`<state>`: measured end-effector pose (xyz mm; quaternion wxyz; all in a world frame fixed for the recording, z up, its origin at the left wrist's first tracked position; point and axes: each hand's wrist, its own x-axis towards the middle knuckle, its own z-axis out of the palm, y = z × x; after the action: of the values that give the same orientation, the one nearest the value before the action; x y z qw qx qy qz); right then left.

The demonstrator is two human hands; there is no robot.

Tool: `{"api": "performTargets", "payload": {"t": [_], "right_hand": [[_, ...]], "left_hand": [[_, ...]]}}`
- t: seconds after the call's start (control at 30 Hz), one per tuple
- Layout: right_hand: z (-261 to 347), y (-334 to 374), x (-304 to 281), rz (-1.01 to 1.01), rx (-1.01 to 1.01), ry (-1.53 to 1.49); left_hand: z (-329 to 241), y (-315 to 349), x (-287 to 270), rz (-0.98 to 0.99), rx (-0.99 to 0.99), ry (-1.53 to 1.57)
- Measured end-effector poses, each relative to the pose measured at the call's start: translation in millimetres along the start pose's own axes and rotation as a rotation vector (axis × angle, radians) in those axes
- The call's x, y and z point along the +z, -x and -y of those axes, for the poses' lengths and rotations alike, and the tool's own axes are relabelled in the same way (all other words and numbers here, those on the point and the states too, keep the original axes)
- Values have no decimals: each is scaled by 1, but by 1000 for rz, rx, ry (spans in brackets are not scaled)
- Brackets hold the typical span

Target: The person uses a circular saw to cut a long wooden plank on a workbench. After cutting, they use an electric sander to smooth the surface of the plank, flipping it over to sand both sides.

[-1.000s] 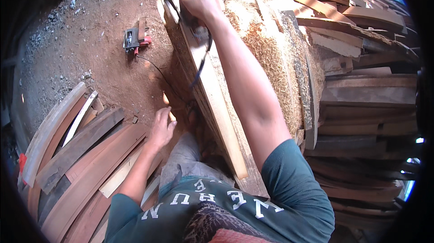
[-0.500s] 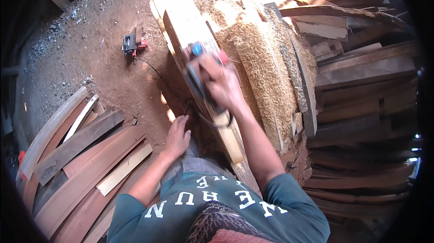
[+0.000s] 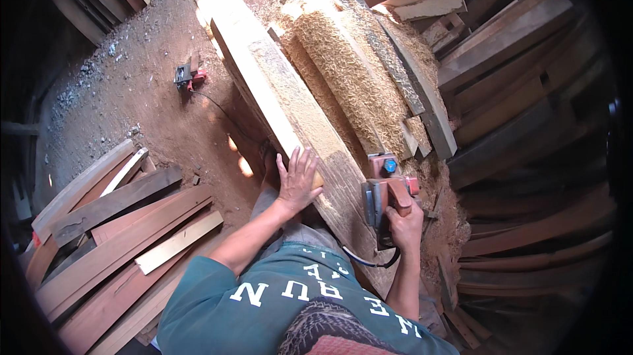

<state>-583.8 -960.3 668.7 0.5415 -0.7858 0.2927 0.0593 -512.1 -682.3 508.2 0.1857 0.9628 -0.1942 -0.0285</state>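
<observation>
An electric hand planer (image 3: pixel 390 200) with a blue knob is in my right hand (image 3: pixel 405 223), whose fingers wrap its brown handle. It sits at the right side of the bench's near end, beside the pale plank. My left hand (image 3: pixel 299 177) lies with fingers spread on the near end of the long pale plank (image 3: pixel 257 68). The plank rests lengthwise along a rough timber bench (image 3: pixel 343 213). From the planer a dark cord (image 3: pixel 372 264) loops back toward my body.
Curled wood shavings (image 3: pixel 343 58) heap over timbers right of the bench. A red-and-grey power tool (image 3: pixel 191 76) with a cord sits on the dirt floor at left. Stacked boards (image 3: pixel 132 243) lie at the near left, and more dark lumber (image 3: pixel 514 137) fills the right side.
My right hand has brought the planer back from the plank's middle to the near right. My left hand has moved up and right onto the plank's end. The view has shifted.
</observation>
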Motion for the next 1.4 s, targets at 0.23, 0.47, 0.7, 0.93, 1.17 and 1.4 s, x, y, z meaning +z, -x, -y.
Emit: {"api": "performTargets", "payload": {"t": [0.23,0.47,0.7,0.93,1.17,1.4], "right_hand": [[-30,15,-40,-13,-58,-120],[-34,7,-36,76,-120,-87],[-30,4,-29,133,-120,-58],[-30,-1,-20,155,-97,-29],[-17,-3,-10,161,-126,-5],[-8,10,16,241,-165,110]], "left_hand": [[-3,-6,-178,-213,179,-79],[49,-43,-356,-553,122,455],[55,-51,-376,-513,112,425],[49,-32,-326,-380,94,469],[4,11,-144,-147,61,58],[14,15,-4,-69,11,117]]}}
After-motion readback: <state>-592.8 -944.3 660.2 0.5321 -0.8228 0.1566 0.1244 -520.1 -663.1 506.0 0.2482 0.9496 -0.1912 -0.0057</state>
